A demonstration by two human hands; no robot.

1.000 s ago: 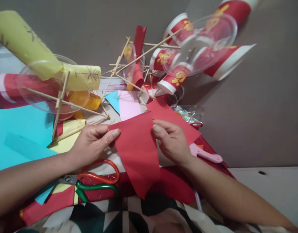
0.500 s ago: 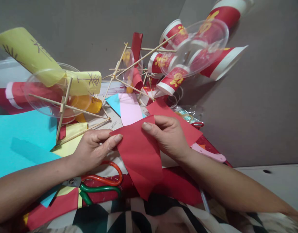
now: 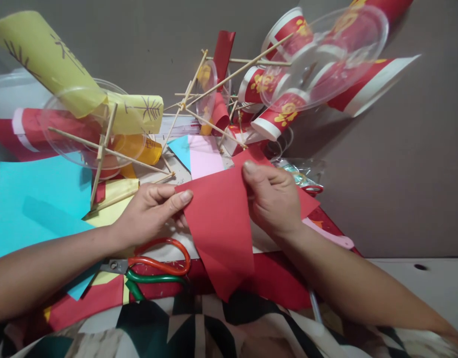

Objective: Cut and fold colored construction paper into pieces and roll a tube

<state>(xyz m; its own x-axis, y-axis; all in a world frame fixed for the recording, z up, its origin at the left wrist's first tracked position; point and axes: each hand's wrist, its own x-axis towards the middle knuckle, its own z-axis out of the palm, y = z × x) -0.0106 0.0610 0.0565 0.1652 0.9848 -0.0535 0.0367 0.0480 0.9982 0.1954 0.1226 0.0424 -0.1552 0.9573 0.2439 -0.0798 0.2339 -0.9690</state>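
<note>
A piece of red paper [image 3: 221,223] is stretched between my two hands, its lower end tapering to a point above my lap. My left hand [image 3: 160,206] pinches its upper left corner between thumb and fingers. At the upper right corner, my right hand [image 3: 273,196] grips the edge with the thumb on top and the fingers curled behind. Scissors [image 3: 158,263] with one orange and one green handle lie just below my left hand. Another red sheet [image 3: 309,203] rests on the table behind my right hand, partly covered by it.
Left, a stick-and-plastic-disc wheel [image 3: 100,146] carries yellow and red paper tubes, with blue paper [image 3: 38,194] below. Back right, a similar wheel holds red paper cups [image 3: 283,114]. Pink paper [image 3: 204,154] lies centrally; a pink-handled tool [image 3: 333,236] and plastic packet [image 3: 303,171] sit right.
My right hand has shifted its hold on the corner, its fingers now curled tighter with the thumb nearer the edge. The view has moved slightly, so the background sits farther right and higher.
</note>
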